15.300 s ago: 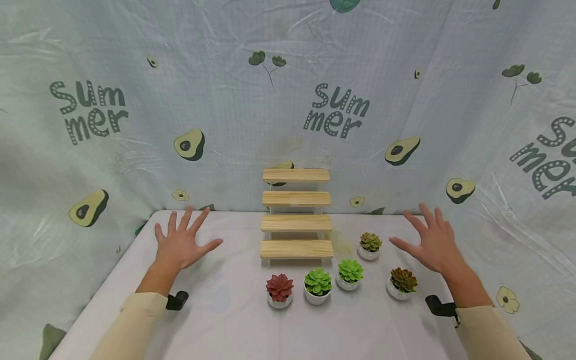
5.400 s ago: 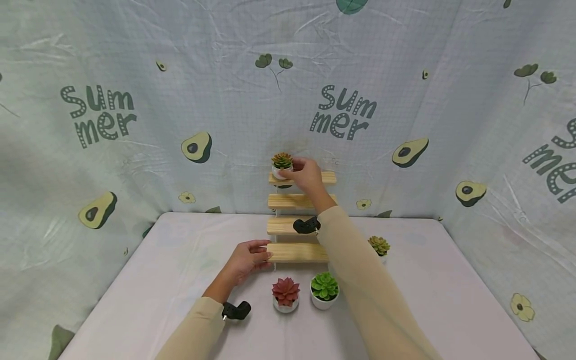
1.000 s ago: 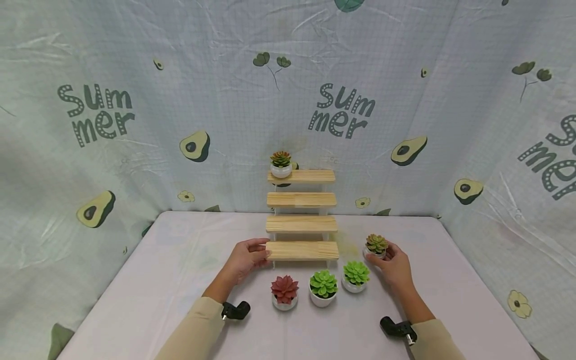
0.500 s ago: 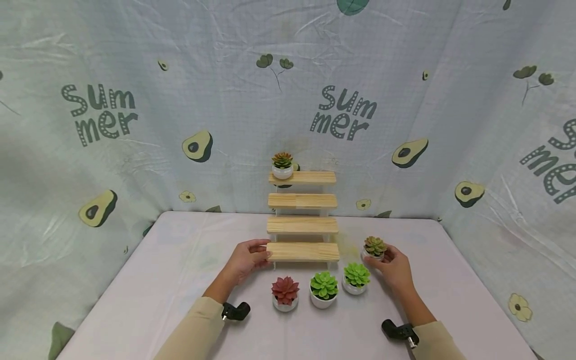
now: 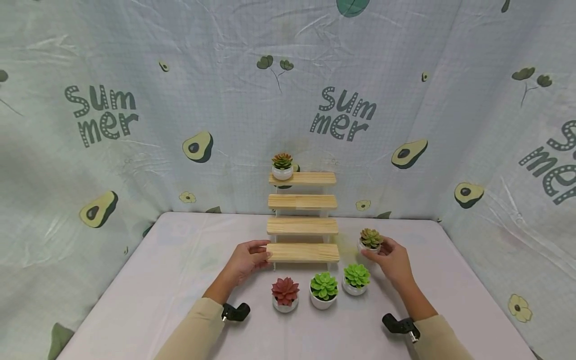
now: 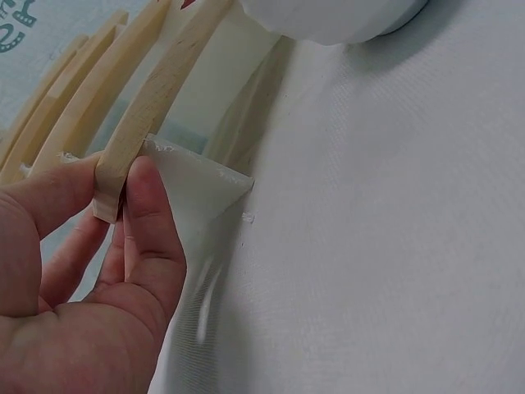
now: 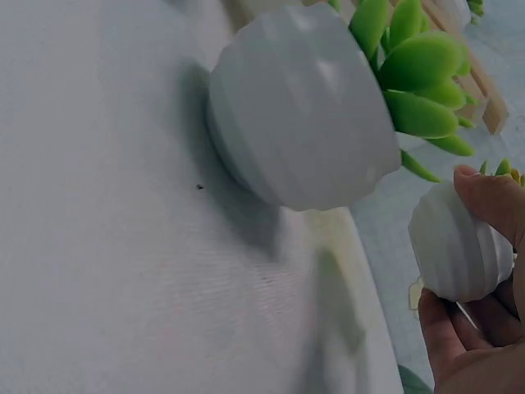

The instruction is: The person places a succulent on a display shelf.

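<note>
A tiered wooden display stand (image 5: 302, 253) with pale boards stands against the back. My left hand (image 5: 243, 261) pinches the left end of its lowest board; the left wrist view shows thumb and fingers on either side of that board (image 6: 156, 98). My right hand (image 5: 395, 262) holds a small potted succulent (image 5: 371, 238) with yellow-green, reddish-tipped leaves, to the right of the stand. In the right wrist view its white pot (image 7: 451, 246) is gripped between thumb and fingers, raised off the tabletop. Another potted succulent (image 5: 282, 167), green with orange tips, sits at the left of the top board.
In front of the stand are a red potted succulent (image 5: 285, 295), a bright green one (image 5: 323, 290) and a second bright green one (image 5: 356, 279), close to the right hand. The white-covered table (image 5: 193, 240) meets a printed cloth backdrop (image 5: 234, 100) behind and at the sides.
The right hand has lifted the yellow-green succulent slightly and shifted it a little left. The left hand stays on the lowest board. Earlier, the right hand set the orange-tipped succulent on the top board.
</note>
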{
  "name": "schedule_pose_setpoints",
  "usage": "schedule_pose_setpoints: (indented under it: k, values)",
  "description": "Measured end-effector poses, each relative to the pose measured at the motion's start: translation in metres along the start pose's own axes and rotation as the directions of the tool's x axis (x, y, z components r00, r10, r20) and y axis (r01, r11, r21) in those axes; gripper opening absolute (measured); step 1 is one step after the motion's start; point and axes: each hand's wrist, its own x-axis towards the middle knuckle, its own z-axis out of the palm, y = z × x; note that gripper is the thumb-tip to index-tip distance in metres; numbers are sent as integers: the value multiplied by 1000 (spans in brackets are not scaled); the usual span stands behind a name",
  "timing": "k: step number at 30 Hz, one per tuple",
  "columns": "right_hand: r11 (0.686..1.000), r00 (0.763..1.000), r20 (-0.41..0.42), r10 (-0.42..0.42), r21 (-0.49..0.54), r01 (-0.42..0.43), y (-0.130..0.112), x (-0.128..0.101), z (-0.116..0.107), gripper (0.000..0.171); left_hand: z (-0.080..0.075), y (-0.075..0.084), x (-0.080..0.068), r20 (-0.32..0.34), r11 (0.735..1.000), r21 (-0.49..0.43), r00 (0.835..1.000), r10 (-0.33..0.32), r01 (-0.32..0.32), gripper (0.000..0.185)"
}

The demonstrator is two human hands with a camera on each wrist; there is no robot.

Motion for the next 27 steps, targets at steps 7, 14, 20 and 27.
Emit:
schedule_pose_setpoints:
  k: [7, 14, 20, 27]
  values:
    - [997, 998, 11, -61, 43, 60, -24, 5, -4, 86, -1, -1, 0, 0, 1000, -2, 1000, -7, 7, 43]
    - [990, 994, 6, -110, 90, 109, -47, 11, -5, 79, -1, -1, 1, 6, 1000, 2, 1000, -14, 13, 43]
    - [977, 986, -3, -168, 129, 168, -67, 17, -1, 76, -1, -1, 2, 7, 1000, -6, 1000, -14, 14, 42]
    - [955, 971, 16, -238, 187, 231, -87, 25, 10, 69, -1, -2, 2, 7, 1000, 3, 1000, -21, 21, 42]
